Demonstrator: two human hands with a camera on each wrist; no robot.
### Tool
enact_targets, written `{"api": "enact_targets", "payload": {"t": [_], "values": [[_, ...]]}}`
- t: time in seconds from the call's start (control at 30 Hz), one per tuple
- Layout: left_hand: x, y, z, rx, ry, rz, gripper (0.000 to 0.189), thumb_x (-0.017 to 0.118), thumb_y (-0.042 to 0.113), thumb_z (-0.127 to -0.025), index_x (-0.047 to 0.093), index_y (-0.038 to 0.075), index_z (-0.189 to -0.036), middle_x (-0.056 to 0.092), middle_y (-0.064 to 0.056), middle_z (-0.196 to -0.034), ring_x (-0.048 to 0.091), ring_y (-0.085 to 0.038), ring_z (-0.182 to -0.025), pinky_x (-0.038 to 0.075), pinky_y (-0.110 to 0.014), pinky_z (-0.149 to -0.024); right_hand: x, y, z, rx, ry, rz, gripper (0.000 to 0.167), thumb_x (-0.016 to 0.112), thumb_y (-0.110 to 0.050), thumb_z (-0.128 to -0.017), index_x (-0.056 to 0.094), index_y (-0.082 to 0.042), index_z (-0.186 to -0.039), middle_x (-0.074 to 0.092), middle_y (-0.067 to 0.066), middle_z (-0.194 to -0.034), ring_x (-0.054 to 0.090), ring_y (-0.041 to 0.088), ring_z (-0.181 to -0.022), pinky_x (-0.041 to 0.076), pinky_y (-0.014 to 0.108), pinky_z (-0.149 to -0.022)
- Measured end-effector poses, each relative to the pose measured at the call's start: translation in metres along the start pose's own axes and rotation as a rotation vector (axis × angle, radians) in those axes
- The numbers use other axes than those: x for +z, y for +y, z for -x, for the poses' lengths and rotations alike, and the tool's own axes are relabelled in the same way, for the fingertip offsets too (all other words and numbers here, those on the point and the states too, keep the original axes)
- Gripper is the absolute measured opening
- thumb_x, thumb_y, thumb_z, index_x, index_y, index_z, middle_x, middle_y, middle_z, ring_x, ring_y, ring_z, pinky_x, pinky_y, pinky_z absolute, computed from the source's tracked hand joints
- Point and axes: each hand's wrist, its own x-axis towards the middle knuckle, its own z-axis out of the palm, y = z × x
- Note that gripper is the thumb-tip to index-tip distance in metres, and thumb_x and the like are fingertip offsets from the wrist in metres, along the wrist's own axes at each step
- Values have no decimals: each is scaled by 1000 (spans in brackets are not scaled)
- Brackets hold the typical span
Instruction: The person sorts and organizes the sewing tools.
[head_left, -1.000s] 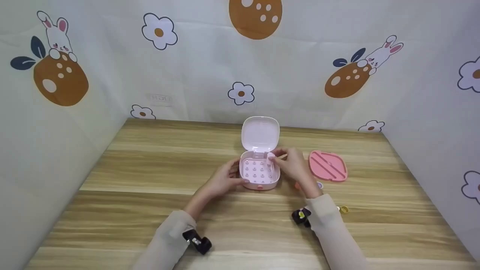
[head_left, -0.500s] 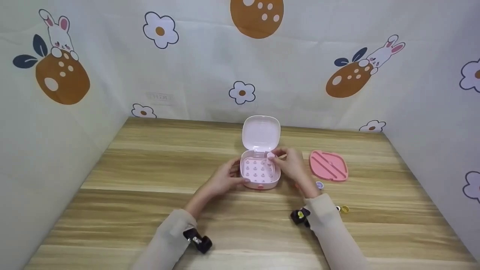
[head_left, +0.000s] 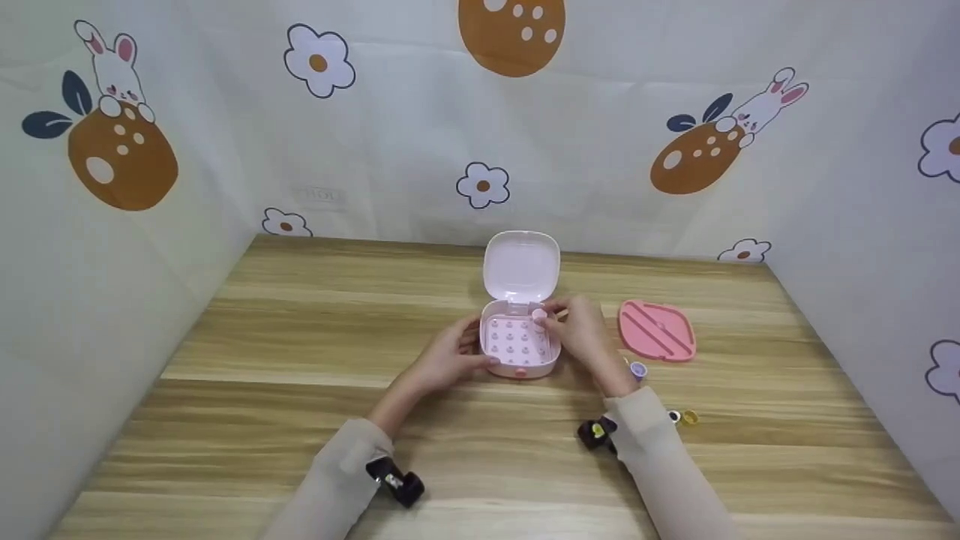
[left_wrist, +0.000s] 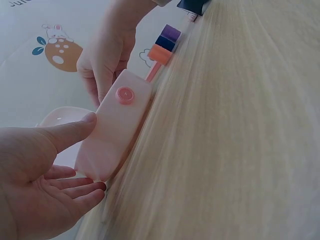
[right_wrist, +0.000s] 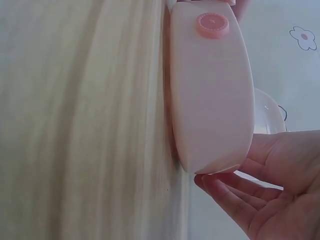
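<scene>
A pale pink box (head_left: 523,370) stands on the table with its lid (head_left: 522,266) raised at the back. Rows of small pegs (head_left: 510,337) cover its floor, and a pink round button (left_wrist: 125,95) sits on its front. My left hand (head_left: 444,362) holds the box's left side, thumb at the front rim and fingers along the outer side. My right hand (head_left: 585,334) pinches a small pale pink round piece (head_left: 539,318) over the back right corner inside the box. Its fingertips partly cover this piece; in the right wrist view the box wall hides it.
A pink tray-like plate (head_left: 657,331) with diagonal grooves lies right of the box. Small round pieces lie near my right wrist: a purple one (head_left: 638,370), a white-and-black one (head_left: 674,416) and a yellow one (head_left: 690,417). An orange piece (left_wrist: 160,54) shows in the left wrist view.
My right hand has brought the small pale pink piece slightly lower and toward the front inside the box. My left hand and the box stay in place.
</scene>
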Motion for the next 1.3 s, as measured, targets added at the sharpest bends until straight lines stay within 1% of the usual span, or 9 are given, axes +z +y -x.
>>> {"api": "enact_targets", "payload": {"t": [0.2,0.27,0.37,0.47,0.67,0.87,1.13,1.3], "values": [[0,1,1,3,6,-21,82,74,-6,-90,28,-18,-156,40,-40,-156,46,-52,-145,41,-51,-123,0,1,1,-18,11,1,21,77,-6,-94,79,4,-112,78,19,-105,73,31,-93,65,40,-80],[1,1,1,10,6,-29,81,74,-7,-90,28,-18,-156,40,-40,-156,46,-52,-144,42,-52,-122,0,1,1,-15,9,6,20,77,-5,-94,80,3,-112,79,19,-105,73,30,-91,65,38,-78],[1,2,1,2,8,-28,81,74,-6,-91,28,-18,-156,40,-40,-157,45,-52,-145,40,-52,-123,1,1,0,-10,-4,24,20,76,-4,-94,80,2,-114,78,18,-104,73,27,-89,64,33,-72],[1,2,1,-10,9,-21,81,74,-5,-91,28,-17,-156,40,-39,-158,45,-51,-146,41,-52,-123,1,1,0,3,-10,41,21,75,-4,-95,81,-1,-115,78,18,-103,72,26,-88,62,30,-70],[1,1,2,-14,12,-4,80,74,-5,-91,29,-17,-157,41,-39,-157,46,-49,-146,43,-51,-122,2,0,1,12,-2,77,22,76,-4,-93,81,-1,-115,77,18,-103,72,27,-90,62,36,-75],[1,3,3,-21,17,-16,80,74,-3,-92,30,-16,-157,42,-39,-156,46,-50,-145,42,-52,-122,1,-1,1,25,1,67,23,75,-2,-93,79,3,-115,77,19,-104,71,30,-94,63,40,-81],[1,4,4,-21,14,-15,80,74,-3,-92,29,-16,-157,40,-39,-157,45,-49,-146,41,-52,-123,-1,-1,1,9,-9,58,25,78,0,-90,78,4,-115,76,23,-108,72,34,-97,64,45,-86],[1,5,3,-35,18,-26,80,75,-2,-92,30,-16,-157,41,-38,-157,46,-49,-146,42,-52,-122,-4,0,2,-8,-16,44,23,75,3,-89,77,7,-112,77,25,-107,74,37,-96,65,47,-88]]}}
